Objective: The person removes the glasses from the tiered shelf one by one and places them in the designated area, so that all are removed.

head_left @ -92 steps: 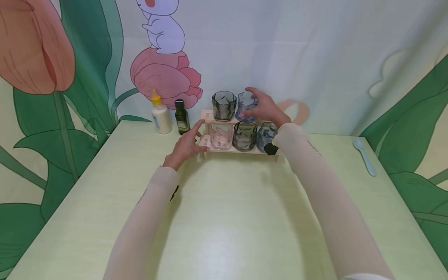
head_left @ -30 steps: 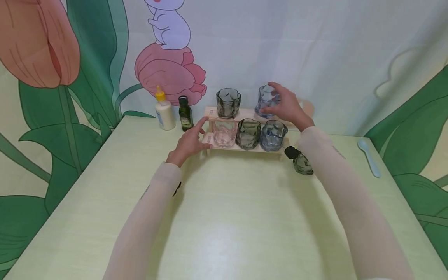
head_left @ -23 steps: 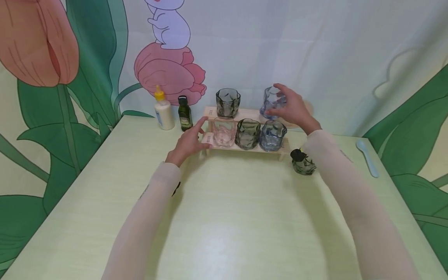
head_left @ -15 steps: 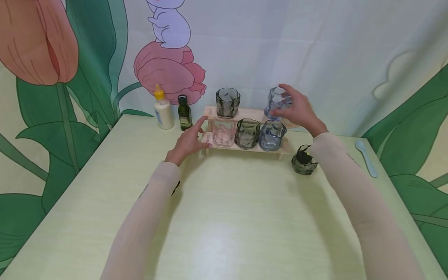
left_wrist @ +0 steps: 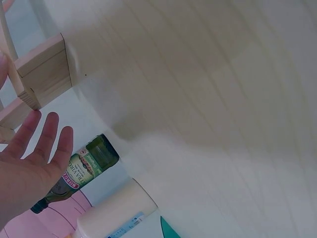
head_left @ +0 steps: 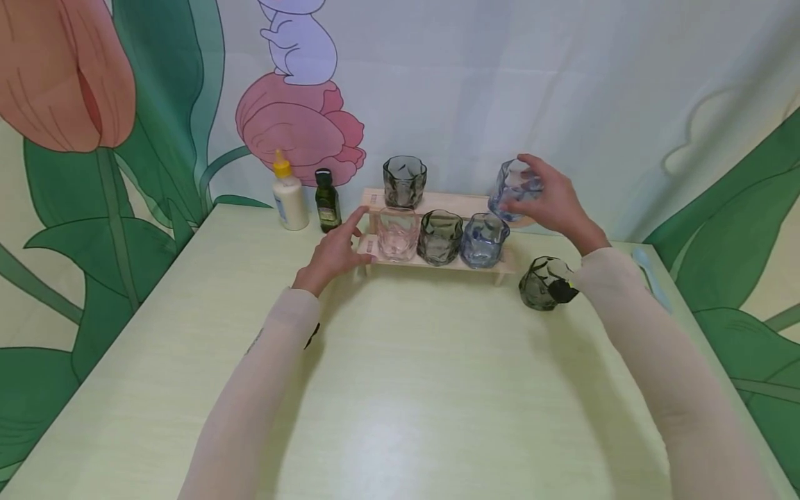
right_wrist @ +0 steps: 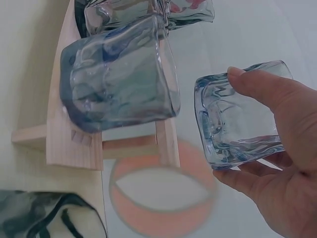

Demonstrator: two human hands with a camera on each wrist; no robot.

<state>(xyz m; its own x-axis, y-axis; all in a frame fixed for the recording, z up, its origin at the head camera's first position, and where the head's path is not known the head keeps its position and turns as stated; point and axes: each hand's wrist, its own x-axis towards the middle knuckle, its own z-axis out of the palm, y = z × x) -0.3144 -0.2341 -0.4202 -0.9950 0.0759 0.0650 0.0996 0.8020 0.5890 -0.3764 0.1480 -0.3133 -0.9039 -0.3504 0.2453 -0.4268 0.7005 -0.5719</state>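
Note:
In the head view, my right hand (head_left: 559,201) holds a pale blue glass (head_left: 505,189) at the right end of the two-tier wooden rack (head_left: 459,203). Thumb and fingers grip the glass from opposite sides in the right wrist view, where it is tilted and apart from the rack. My left hand (head_left: 334,253) rests at the rack's left end, its fingers fairly straight in the left wrist view. A smoky grey glass (head_left: 404,184) stands on the upper tier. The lower tier bears a pink glass (head_left: 398,236), a dark green glass (head_left: 440,239) and a blue glass (head_left: 482,242).
Another dark green glass (head_left: 537,285) stands on the table right of the rack, partly behind the wrist camera. Left of the rack are a dark oil bottle (head_left: 327,201) and a cream bottle with a yellow nozzle (head_left: 289,201). My right sleeve partly covers a light blue spoon (head_left: 644,264).
My right hand has carried the pale blue glass rightward along the upper tier from beside the grey glass. The green glass on the table has come into view. The left hand stays at the rack.

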